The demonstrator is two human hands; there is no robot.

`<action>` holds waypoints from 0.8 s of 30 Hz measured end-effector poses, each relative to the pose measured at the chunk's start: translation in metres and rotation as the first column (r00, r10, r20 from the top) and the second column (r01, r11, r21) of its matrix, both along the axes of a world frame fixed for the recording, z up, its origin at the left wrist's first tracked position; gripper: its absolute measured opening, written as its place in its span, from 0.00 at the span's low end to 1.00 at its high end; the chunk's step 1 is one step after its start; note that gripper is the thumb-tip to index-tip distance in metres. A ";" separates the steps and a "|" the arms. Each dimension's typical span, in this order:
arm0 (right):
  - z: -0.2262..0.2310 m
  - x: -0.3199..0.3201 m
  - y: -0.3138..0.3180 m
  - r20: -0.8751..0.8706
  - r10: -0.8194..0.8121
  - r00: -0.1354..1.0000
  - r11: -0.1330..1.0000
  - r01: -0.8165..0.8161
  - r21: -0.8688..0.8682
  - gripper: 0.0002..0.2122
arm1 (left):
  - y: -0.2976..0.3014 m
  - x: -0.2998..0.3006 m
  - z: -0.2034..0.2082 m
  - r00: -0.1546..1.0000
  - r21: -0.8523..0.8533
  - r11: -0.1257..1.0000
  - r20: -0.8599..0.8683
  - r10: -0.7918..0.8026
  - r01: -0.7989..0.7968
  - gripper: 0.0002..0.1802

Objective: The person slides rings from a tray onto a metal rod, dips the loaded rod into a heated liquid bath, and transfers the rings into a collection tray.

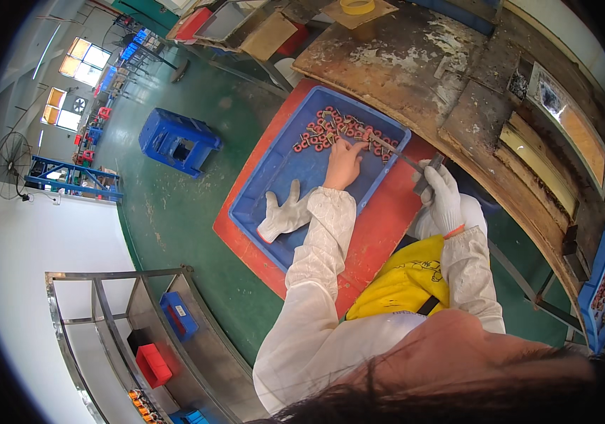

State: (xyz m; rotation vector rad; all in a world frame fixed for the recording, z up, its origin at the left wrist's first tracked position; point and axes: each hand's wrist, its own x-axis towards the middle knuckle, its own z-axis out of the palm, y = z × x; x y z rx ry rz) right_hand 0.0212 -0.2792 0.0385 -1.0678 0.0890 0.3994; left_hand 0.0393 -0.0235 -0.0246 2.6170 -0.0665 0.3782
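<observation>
My left hand, bare, reaches into a blue plastic tray. Its fingers are bent together at a pile of small red ring-shaped parts with metal pins; what they pinch is too small to make out. My right hand wears a whitish glove and grips the dark handle of a thin rod-like tool. The rod slants over the tray's right wall, and its far end meets the parts beside my left fingertips. An off-white work glove lies in the tray's near left part, beside my left wrist.
The tray rests on a red board. Right of it runs a worn wooden bench, and another blue tray of parts stands far right. A blue stool and a metal rack holding bins stand left on the green floor.
</observation>
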 end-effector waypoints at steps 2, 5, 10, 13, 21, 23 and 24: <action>0.000 0.000 -0.001 -0.009 -0.001 1.000 1.000 0.001 -0.004 0.10 | 0.001 0.000 -0.003 1.000 -0.058 0.998 0.003 -0.015 0.015 0.15; 0.001 0.000 0.000 -0.016 -0.007 1.000 1.000 0.007 -0.005 0.10 | 0.007 0.002 -0.003 0.999 0.053 0.998 -0.019 0.042 -0.041 0.09; 0.003 0.001 0.001 -0.009 -0.002 1.000 1.000 0.002 -0.008 0.10 | 0.004 0.001 0.000 0.995 0.009 0.995 0.007 0.096 -0.096 0.07; 0.001 0.002 -0.001 -0.006 0.004 1.000 1.000 -0.004 -0.007 0.11 | 0.000 0.003 0.005 0.992 -0.003 0.997 -0.100 0.074 -0.075 0.08; -0.001 0.002 0.000 -0.001 0.008 1.000 1.000 -0.008 -0.004 0.11 | 0.008 0.005 -0.006 0.995 -0.074 0.992 -0.019 0.100 -0.101 0.14; -0.001 0.002 -0.001 -0.005 0.001 1.000 1.000 -0.001 -0.007 0.11 | 0.002 0.001 0.000 0.989 0.051 0.988 0.036 0.143 -0.144 0.12; -0.001 0.002 -0.001 -0.009 -0.004 1.000 1.000 0.004 -0.009 0.10 | 0.000 0.001 0.002 0.989 0.050 0.988 0.036 0.141 -0.143 0.12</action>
